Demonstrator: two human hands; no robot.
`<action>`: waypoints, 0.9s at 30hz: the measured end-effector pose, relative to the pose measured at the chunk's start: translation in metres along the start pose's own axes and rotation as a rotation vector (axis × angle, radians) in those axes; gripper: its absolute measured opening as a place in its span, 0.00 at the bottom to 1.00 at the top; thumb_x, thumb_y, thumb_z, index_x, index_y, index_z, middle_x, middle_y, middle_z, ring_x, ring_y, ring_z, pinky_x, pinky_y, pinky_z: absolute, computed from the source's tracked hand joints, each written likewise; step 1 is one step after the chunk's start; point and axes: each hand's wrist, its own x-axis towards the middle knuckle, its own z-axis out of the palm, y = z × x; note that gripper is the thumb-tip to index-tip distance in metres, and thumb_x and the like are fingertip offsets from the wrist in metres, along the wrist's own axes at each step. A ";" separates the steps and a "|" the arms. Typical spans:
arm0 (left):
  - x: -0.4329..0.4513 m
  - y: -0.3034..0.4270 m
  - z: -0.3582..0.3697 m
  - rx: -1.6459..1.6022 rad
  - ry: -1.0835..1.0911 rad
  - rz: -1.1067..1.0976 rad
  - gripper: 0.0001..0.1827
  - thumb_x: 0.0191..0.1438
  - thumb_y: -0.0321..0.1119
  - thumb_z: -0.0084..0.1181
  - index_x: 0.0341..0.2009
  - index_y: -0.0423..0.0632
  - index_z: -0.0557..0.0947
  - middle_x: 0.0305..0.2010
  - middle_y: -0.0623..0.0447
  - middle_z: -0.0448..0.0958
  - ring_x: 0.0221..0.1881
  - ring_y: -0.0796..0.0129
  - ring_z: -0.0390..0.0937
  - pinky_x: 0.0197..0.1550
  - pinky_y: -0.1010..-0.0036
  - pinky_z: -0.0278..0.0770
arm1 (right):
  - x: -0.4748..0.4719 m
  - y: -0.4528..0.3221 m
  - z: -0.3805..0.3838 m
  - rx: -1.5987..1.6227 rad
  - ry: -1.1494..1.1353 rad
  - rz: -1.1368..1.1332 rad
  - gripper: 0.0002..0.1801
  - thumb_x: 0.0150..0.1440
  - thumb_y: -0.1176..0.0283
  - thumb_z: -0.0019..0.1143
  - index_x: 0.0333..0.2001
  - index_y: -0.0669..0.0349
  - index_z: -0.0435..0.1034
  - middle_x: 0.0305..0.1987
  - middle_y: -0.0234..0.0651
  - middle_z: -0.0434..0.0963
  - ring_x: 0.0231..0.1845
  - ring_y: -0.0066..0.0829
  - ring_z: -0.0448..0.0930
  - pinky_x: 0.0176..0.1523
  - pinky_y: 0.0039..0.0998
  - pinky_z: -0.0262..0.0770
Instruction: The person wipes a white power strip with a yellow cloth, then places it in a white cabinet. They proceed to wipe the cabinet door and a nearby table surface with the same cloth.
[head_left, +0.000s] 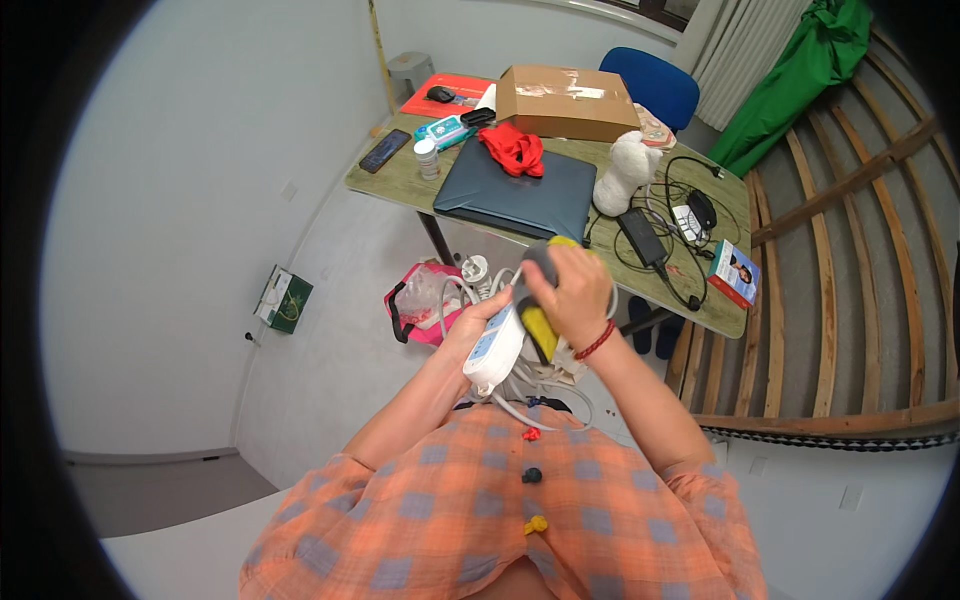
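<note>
My left hand (466, 328) grips a white power strip (496, 355) with blue socket panels, held tilted in front of my body. In my right hand (576, 291) is a grey and yellow cloth (541, 331), bunched against the far end of the strip. That end is hidden behind the cloth and fingers. The strip's pale cord (559, 386) hangs in loops below and around both hands. Its white plug (475, 270), prongs upward, sticks up just beyond my left hand.
Ahead stands a wooden-topped table (405, 180) bearing a closed laptop (517, 191), red cloth (513, 148), cardboard box (568, 103), white plush toy (627, 172) and black power adapter (643, 237). A pink bag (420, 300) sits below. Wooden slats (817, 315) lean at right.
</note>
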 end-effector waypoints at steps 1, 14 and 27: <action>0.000 0.004 -0.003 0.115 0.002 -0.022 0.17 0.59 0.48 0.55 0.37 0.45 0.80 0.20 0.53 0.77 0.18 0.68 0.76 0.18 0.72 0.76 | 0.002 0.011 -0.002 -0.040 -0.035 0.050 0.16 0.53 0.57 0.60 0.26 0.59 0.70 0.24 0.38 0.73 0.28 0.42 0.75 0.32 0.37 0.66; 0.038 0.015 -0.038 -0.203 -0.019 0.142 0.26 0.64 0.56 0.43 0.48 0.45 0.77 0.42 0.49 0.80 0.38 0.61 0.81 0.39 0.64 0.81 | -0.023 -0.064 -0.024 0.367 -0.445 0.134 0.40 0.44 0.55 0.70 0.54 0.68 0.64 0.63 0.55 0.59 0.61 0.58 0.64 0.62 0.43 0.65; -0.004 0.017 -0.029 0.018 0.050 0.349 0.26 0.61 0.51 0.52 0.51 0.40 0.75 0.38 0.49 0.79 0.28 0.71 0.78 0.30 0.74 0.75 | -0.009 -0.055 -0.018 0.464 -0.167 0.255 0.32 0.41 0.73 0.66 0.52 0.66 0.67 0.46 0.44 0.74 0.44 0.41 0.79 0.48 0.31 0.75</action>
